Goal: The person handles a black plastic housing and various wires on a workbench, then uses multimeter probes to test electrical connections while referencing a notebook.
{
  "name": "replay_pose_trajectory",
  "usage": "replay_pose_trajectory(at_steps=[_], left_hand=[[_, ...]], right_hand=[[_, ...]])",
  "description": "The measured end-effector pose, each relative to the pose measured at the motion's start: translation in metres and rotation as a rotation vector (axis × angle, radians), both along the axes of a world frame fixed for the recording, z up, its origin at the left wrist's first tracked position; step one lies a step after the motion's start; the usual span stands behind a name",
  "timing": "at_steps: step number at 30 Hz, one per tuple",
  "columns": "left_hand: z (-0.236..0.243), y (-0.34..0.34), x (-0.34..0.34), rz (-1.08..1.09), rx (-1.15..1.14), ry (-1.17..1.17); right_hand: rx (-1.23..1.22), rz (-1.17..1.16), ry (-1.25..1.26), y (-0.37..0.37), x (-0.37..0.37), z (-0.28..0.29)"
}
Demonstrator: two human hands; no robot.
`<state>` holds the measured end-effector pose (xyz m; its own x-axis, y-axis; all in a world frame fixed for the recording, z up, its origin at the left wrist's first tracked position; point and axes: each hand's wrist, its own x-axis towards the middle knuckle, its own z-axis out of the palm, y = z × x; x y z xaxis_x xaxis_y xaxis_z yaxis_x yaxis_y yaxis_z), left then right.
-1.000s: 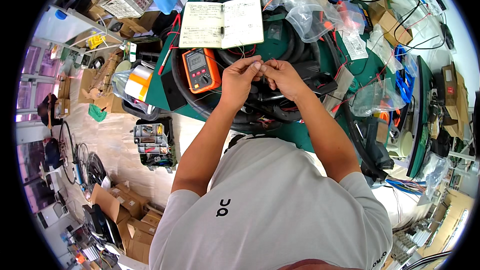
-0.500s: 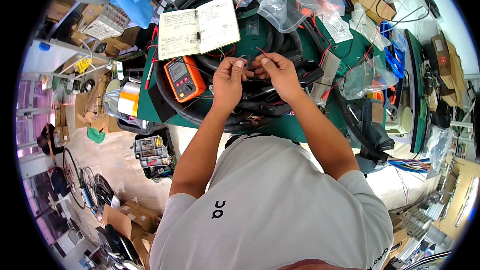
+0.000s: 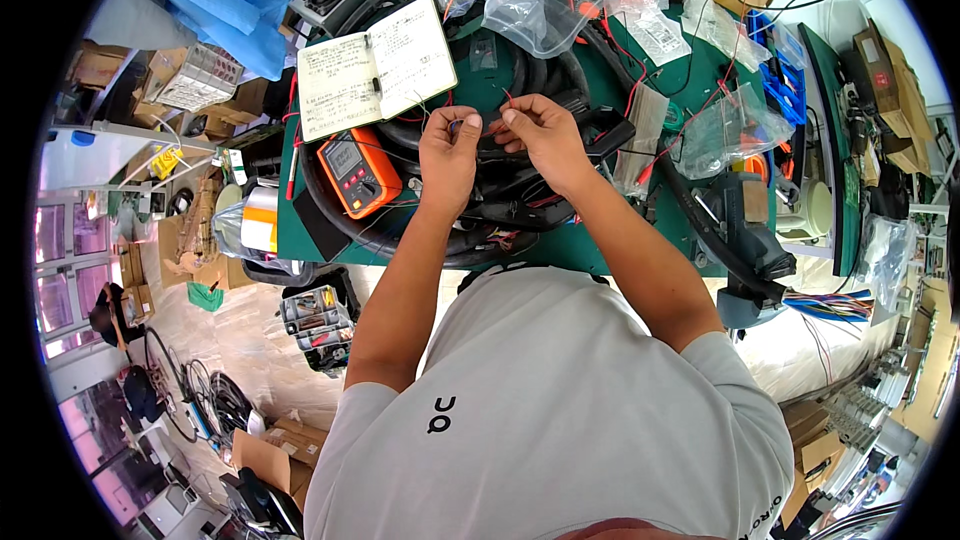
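Note:
Over the green worktable (image 3: pixel 290 230), both my hands are raised close together, fingertips a short gap apart. My left hand (image 3: pixel 448 155) is closed in a pinch, with thin wires (image 3: pixel 427 106) showing just above its fingers. A red wire (image 3: pixel 507 94) pokes up from the pinched fingers of my right hand (image 3: pixel 548 145). Beneath the hands lies a coil of thick black cable (image 3: pixel 440 246) with loose thin wires. An orange multimeter (image 3: pixel 358 173) sits beside my left hand, and an open notebook (image 3: pixel 375 70) with handwriting lies beyond it. The wire ends between the fingers are too small to make out.
Clear plastic bags (image 3: pixel 530 0) lie at the back of the table, another bag (image 3: pixel 735 135) at the right. A black cable with a bundle of coloured wires (image 3: pixel 830 306) hangs over the right edge. An open toolbox (image 3: pixel 318 325) stands on the floor to the left.
The view has shifted slightly, so the table and its things appear a little farther left. Both hands stay pinched and close together, with the right fingers slightly turned.

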<state>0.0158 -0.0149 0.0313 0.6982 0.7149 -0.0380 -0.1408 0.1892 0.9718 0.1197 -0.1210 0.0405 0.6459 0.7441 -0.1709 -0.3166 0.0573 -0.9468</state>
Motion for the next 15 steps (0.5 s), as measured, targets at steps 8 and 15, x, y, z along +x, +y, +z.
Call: replay_pose_trajectory(at_steps=[8, 15], left_hand=[[0.005, 0.003, -0.002, -0.004, -0.013, 0.000], [0.008, 0.005, -0.005, -0.005, -0.097, 0.039]], right_hand=[[-0.016, 0.077, -0.017, 0.009, 0.001, 0.004], [-0.047, 0.112, -0.140, 0.013, -0.004, -0.001]])
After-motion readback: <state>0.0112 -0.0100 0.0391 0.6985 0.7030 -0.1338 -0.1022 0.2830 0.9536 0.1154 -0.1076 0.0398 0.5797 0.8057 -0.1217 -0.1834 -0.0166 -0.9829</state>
